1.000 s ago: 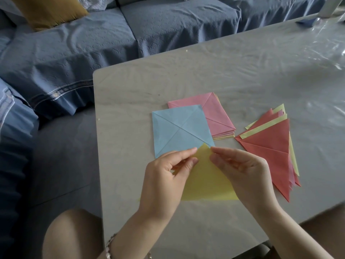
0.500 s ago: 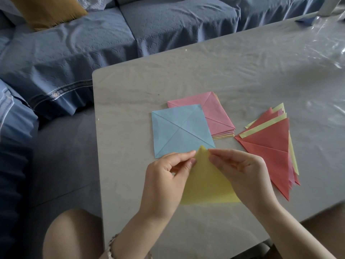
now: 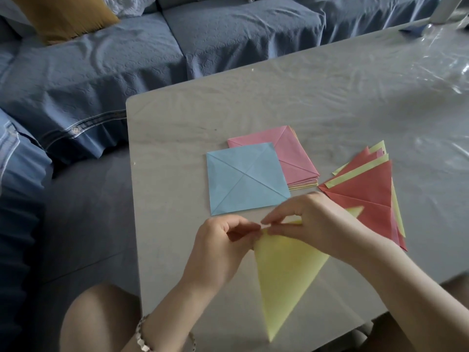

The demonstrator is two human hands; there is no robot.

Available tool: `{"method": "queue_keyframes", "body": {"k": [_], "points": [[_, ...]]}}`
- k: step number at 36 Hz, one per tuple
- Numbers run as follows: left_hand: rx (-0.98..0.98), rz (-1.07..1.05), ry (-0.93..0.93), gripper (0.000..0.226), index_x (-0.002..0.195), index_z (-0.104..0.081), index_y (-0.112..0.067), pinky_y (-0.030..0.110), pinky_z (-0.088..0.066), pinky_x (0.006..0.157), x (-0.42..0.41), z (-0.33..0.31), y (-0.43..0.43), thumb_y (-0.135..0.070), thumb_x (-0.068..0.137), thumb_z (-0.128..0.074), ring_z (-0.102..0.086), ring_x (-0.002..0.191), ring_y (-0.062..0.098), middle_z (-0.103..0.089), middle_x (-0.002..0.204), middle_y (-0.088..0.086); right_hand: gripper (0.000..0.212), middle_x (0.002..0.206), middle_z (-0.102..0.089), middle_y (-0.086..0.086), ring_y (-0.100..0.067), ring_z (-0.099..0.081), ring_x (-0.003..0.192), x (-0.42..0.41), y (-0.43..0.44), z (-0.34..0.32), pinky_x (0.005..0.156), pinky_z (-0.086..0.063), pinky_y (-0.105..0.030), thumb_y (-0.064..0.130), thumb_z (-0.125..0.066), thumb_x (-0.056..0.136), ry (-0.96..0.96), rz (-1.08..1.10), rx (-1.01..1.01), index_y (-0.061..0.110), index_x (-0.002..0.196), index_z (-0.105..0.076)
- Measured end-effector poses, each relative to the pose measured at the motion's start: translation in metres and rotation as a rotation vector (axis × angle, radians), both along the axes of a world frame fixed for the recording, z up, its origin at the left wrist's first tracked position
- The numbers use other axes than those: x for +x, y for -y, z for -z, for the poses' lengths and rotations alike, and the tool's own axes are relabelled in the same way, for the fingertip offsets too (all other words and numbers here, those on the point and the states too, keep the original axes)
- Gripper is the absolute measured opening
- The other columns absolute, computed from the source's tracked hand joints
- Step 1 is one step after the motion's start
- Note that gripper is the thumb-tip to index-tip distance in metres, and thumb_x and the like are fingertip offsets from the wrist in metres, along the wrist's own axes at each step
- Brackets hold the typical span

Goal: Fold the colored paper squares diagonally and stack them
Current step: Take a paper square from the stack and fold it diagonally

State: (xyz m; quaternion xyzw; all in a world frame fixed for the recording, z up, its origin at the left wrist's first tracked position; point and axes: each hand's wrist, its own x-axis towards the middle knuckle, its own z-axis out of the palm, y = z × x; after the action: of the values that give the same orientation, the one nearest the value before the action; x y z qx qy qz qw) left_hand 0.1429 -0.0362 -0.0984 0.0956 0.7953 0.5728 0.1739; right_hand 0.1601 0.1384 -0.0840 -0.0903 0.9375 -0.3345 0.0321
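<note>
The person is working on one yellow sheet [image 3: 286, 275], doubled over into a triangle, at the near edge of the worktop [image 3: 279, 97]. Its long tip points toward six o'clock. The left hand [image 3: 220, 250] and the right hand [image 3: 319, 224] meet at the sheet's upper corner. The fingers [image 3: 238, 222] of both hands are curled in and pinch that corner between them. Whether the sheet lies flat or is slightly lifted cannot be told.

At twelve o'clock from the hands lies an open blue square [image 3: 243, 179], already creased along both diagonals. It overlaps a stack of unfolded squares topped in pink [image 3: 291, 158]. At two o'clock is the fanned pile of folded triangles [image 3: 368, 194], mostly red and yellow.

The step in hand looks like matching the corners before the crease is set. To do it well, the two layers should meet exactly at the pinched tip. One hand should then hold that tip against the worktop. The other should press from the middle of the fold outward to each end, so the crease runs true from corner to corner. Thin paper slips easily, so the pinch should stay firm until the crease is sharp. The triangle can then go squarely onto the pile at two o'clock.
</note>
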Motion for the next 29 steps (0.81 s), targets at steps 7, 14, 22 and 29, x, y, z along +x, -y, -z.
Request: {"method": "queue_keyframes", "body": {"k": [7,14,22,29], "points": [[0.045,-0.530,0.124,0.019,0.068,-0.070,-0.017,0.017,-0.053,0.054,-0.014,0.035,0.005,-0.001,0.080,-0.067,-0.064,0.052,0.011,-0.067,0.057,-0.001,0.035,0.120,-0.064,-0.002,-0.021,-0.056,0.116,0.000,0.033,0.034,0.100,-0.040,-0.036,0.034,-0.045,0.087,-0.384,0.015,0.159,0.017,0.104,-0.070],[-0.198,-0.525,0.051,0.023,0.067,-0.064,-0.025,0.031,-0.052,0.063,-0.020,0.064,0.013,-0.008,0.082,-0.065,-0.065,0.060,0.018,-0.065,0.063,-0.004,0.058,0.117,-0.065,0.007,-0.013,-0.059,0.111,0.024,0.031,0.096,0.091,-0.049,-0.030,0.036,-0.013,0.100,-0.160,-0.015,0.323,0.020,0.105,-0.069],[-0.235,-0.486,-0.033,0.025,0.068,-0.063,-0.028,0.031,-0.052,0.066,-0.020,0.068,0.015,-0.008,0.083,-0.064,-0.066,0.066,0.020,-0.065,0.066,-0.009,0.063,0.128,-0.058,0.004,-0.018,-0.053,0.120,0.055,0.022,0.106,0.105,-0.026,-0.026,0.036,-0.008,0.101,-0.101,0.173,0.409,0.014,0.116,-0.065],[-0.172,-0.485,0.000,0.022,0.069,-0.065,-0.023,0.010,-0.043,0.049,-0.020,0.071,0.018,-0.007,0.084,-0.063,-0.062,0.052,0.009,-0.063,0.062,-0.006,0.059,0.118,-0.065,-0.002,-0.026,-0.055,0.117,0.012,0.023,0.106,0.102,-0.029,-0.032,0.037,-0.017,0.098,-0.165,0.237,0.523,0.009,0.110,-0.068]]}}
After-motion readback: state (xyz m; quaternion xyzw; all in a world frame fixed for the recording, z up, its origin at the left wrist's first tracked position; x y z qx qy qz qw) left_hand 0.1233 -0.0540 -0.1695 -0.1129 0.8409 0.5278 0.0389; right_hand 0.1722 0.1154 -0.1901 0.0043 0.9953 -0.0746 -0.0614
